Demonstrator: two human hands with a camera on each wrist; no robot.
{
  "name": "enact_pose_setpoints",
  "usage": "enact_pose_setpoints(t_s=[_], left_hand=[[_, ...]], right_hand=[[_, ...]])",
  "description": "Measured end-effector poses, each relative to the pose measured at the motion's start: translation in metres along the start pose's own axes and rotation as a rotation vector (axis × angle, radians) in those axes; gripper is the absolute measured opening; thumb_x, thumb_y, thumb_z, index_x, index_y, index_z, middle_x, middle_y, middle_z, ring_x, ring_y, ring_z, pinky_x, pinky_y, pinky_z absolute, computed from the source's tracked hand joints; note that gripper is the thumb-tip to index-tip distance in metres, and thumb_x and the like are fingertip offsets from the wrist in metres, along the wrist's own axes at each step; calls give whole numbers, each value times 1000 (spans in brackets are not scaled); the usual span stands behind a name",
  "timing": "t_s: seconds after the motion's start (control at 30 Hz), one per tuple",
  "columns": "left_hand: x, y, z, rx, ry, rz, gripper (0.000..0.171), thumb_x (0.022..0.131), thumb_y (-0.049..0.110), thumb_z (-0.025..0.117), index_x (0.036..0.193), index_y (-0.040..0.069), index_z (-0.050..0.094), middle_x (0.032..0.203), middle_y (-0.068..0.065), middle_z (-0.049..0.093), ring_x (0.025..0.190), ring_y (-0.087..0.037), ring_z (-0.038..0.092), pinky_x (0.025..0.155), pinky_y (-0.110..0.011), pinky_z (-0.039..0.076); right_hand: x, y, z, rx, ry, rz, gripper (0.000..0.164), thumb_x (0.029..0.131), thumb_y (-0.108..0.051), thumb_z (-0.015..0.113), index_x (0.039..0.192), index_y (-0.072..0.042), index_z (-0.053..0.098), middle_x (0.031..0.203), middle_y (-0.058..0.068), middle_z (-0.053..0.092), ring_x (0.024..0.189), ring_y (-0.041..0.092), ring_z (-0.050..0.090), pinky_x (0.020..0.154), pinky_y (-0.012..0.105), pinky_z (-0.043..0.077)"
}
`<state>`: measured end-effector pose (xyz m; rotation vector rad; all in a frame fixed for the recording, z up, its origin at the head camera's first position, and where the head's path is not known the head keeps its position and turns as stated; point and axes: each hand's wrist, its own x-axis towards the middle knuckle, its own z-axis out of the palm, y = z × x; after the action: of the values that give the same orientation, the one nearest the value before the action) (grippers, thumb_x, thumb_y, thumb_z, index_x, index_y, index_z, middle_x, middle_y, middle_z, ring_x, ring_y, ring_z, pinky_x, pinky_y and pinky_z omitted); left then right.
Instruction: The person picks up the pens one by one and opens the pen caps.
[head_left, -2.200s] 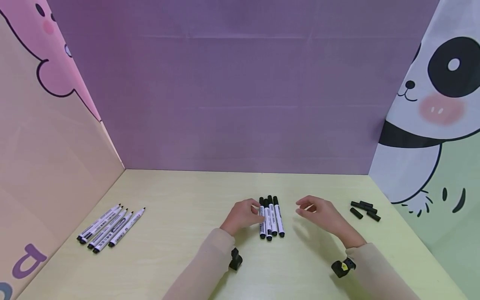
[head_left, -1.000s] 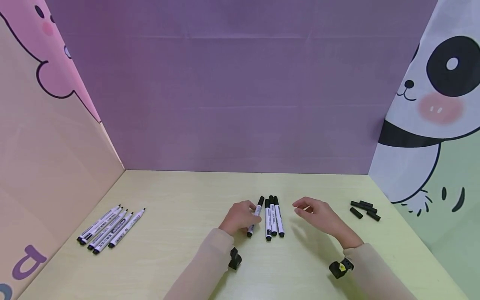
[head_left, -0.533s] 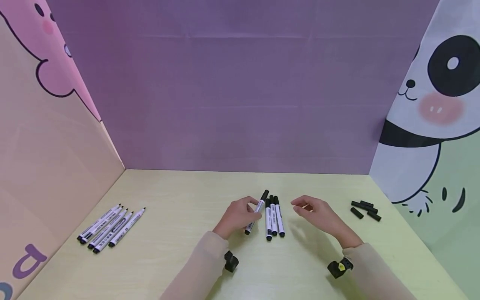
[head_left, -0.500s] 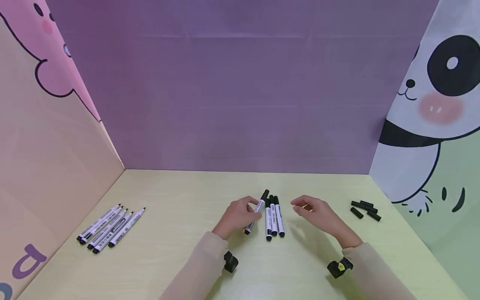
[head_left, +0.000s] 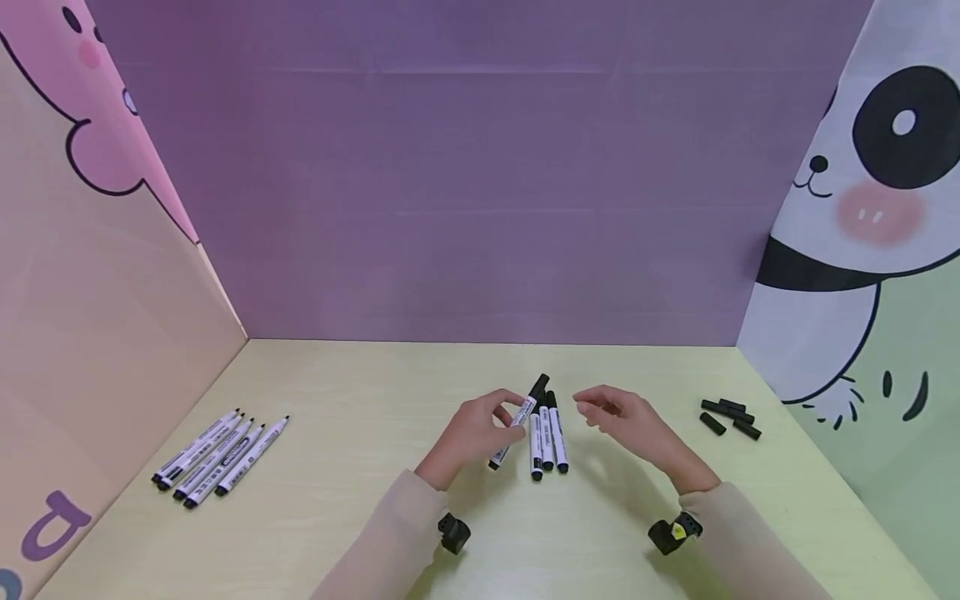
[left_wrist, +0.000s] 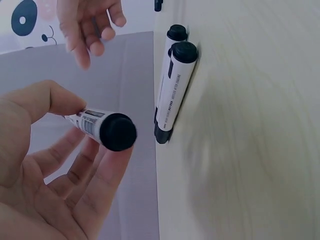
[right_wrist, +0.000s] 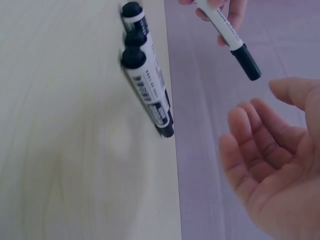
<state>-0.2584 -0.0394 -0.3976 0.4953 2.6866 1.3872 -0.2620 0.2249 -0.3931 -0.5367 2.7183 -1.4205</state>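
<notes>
A white marker (head_left: pixel 523 412) with a black cap tilts up off the table, pinched between the thumb and fingers of my left hand (head_left: pixel 474 427). Its capped end points up and to the right, toward my right hand (head_left: pixel 619 418). The right wrist view shows that black cap (right_wrist: pixel 246 62) just apart from my right thumb and fingers, which are loosely bent around nothing. Between the hands, three capped markers (head_left: pixel 547 442) lie side by side on the table. The left wrist view looks at the black rear end (left_wrist: pixel 118 132) of the held marker.
At the left of the table (head_left: pixel 360 517) lie several uncapped white markers (head_left: pixel 217 458) in a slanted row. Several loose black caps (head_left: pixel 729 409) are heaped at the right. A purple wall (head_left: pixel 487 183) closes the back, with printed panels on both sides.
My left hand has picked the leftmost marker out of the middle group, lifted it and tilted its cap to the right. My right hand has shifted slightly left, nearer that cap.
</notes>
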Motion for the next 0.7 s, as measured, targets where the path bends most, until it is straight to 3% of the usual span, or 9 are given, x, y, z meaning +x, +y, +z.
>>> enact_pose_setpoints(t_s=[0.13, 0.33, 0.57, 0.7], left_hand=[[-2, 1, -1, 9, 8, 28, 38, 88, 16, 70, 125, 17, 66, 91, 1, 62, 57, -12, 53, 54, -28, 43], [-8, 2, -3, -16, -6, 61, 38, 86, 14, 70, 124, 17, 67, 92, 0, 62, 65, -13, 59, 54, -29, 47], [-15, 4, -4, -41, -53, 105, 39, 87, 13, 70, 126, 19, 67, 93, 1, 62, 65, -13, 63, 56, -30, 50], [-18, 5, -5, -57, -70, 120, 38, 88, 14, 69, 126, 20, 67, 92, 2, 63, 65, -13, 64, 57, -30, 51]], right_hand=[[2, -4, 2, 67, -19, -10, 37, 101, -30, 63, 128, -6, 65, 107, 14, 67, 99, 39, 62, 83, 42, 53], [5, -13, 6, 113, -43, -54, 36, 101, -28, 62, 130, -6, 65, 114, 9, 67, 102, 34, 63, 84, 37, 54], [6, -21, 10, 192, -81, -47, 39, 103, -25, 60, 133, -1, 60, 122, 19, 65, 108, 45, 60, 84, 35, 54], [6, -24, 12, 193, -85, -40, 41, 104, -27, 58, 135, 1, 58, 120, 21, 65, 105, 39, 61, 86, 37, 54]])
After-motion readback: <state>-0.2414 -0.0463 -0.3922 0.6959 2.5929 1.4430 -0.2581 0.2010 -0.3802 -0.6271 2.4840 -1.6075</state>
